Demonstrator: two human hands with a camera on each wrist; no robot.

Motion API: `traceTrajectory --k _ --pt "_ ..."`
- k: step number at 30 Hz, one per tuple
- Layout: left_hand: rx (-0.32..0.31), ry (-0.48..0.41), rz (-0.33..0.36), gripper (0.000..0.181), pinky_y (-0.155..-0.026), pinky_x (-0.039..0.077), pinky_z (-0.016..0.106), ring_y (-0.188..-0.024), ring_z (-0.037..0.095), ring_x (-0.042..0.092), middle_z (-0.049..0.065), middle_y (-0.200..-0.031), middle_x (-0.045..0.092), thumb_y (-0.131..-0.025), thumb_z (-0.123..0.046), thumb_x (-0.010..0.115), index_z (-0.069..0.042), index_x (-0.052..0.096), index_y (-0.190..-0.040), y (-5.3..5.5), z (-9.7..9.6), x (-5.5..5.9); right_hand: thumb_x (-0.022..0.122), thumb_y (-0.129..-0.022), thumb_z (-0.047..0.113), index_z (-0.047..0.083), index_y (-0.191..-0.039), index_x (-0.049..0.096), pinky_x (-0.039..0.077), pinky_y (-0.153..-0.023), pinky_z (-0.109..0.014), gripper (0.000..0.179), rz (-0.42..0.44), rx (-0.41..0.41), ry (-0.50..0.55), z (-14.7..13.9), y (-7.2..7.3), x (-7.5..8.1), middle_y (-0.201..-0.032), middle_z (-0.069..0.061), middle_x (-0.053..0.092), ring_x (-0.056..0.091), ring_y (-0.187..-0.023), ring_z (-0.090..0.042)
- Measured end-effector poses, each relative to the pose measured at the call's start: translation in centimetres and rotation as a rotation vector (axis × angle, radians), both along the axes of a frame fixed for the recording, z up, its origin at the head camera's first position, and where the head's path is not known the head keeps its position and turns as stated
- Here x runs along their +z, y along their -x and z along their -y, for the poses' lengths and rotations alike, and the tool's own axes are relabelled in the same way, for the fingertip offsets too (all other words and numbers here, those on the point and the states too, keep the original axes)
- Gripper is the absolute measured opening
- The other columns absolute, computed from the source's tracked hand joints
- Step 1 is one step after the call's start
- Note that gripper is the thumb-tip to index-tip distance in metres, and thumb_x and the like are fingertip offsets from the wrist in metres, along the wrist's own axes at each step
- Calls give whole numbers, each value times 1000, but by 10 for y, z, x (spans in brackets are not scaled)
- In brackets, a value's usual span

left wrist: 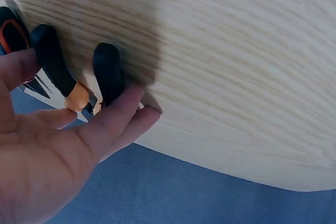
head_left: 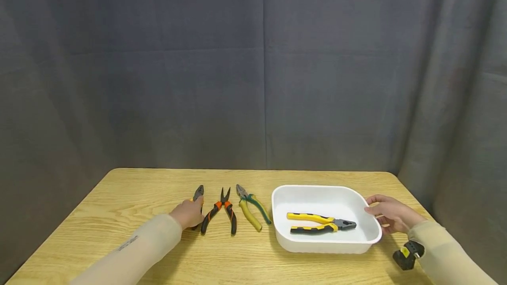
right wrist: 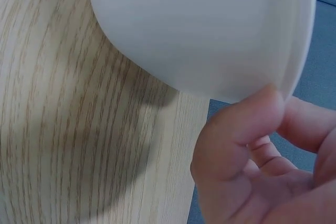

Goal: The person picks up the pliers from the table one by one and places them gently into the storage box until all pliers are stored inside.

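Note:
My left hand (head_left: 189,214) reaches over a pair of pliers (head_left: 199,191) at the left end of a row of tools. In the left wrist view its thumb and fingers spread about the dark handles (left wrist: 109,74), with orange collars, and the fingertips lie right at them. Its palm hides part of the pliers. At the right, my right hand (head_left: 390,214) pinches the rim of a white plastic tray (head_left: 358,195) between thumb and fingers. Yellow-and-black combination pliers (head_left: 317,223) lie in the tray, jaws pointing right.
Long-nose pliers (head_left: 225,206) with orange-and-black handles lie splayed beside the left hand. Green-and-yellow pliers (head_left: 249,208) lie between them and the tray. A wooden table (head_left: 142,188) bears everything, with a grey curtain (head_left: 198,78) behind. A black wrist device (head_left: 408,254) hangs at the right cuff.

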State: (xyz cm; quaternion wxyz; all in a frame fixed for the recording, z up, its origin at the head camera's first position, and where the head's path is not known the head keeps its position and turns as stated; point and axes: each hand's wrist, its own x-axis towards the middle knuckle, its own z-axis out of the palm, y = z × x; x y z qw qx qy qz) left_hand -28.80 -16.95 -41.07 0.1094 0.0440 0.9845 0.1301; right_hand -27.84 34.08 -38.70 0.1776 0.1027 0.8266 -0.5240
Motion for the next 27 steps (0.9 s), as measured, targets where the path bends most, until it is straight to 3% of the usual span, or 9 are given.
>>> traceTrajectory --k 5,11,17,22,27 --pt "-9 24 3 61 -77 47 48 -102 46 56 38 -123 50 -93 -12 64 1 39 -146 3 -2 2 54 -98 10 -4 -117 44 45 -63 -31 26 -3 -1 11 -1 -1 1 -89 -8 52 52 -73 -21" --pt "-58 123 -97 55 -73 51 52 -98 48 53 39 -114 49 -94 -17 63 -2 44 -144 0 0 -1 54 -97 8 -3 -114 45 46 -63 -32 22 -12 2 33 -1 -1 1 -87 -7 53 53 -73 -20" --pt "-100 188 -151 52 -65 49 50 -92 44 52 37 -111 49 -100 -20 51 -2 39 -147 1 4 -6 54 -98 9 -4 -116 44 45 -63 -32 25 -14 6 16 0 -1 0 -89 -7 54 52 -73 -21" --pt "-127 188 -201 49 -58 48 41 -72 33 51 36 -103 50 -99 -18 51 0 43 -144 1 4 -9 55 -98 9 -4 -118 43 45 -63 -32 27 -6 -7 8 1 -1 0 -90 -8 53 52 -74 -22" --pt "-128 243 -251 46 -50 45 34 -55 23 46 27 -91 49 -101 -21 52 -6 45 -143 1 4 -10 54 -98 9 -4 -118 43 46 -62 -32 26 -11 -5 14 0 -1 0 -89 -8 53 53 -73 -21"
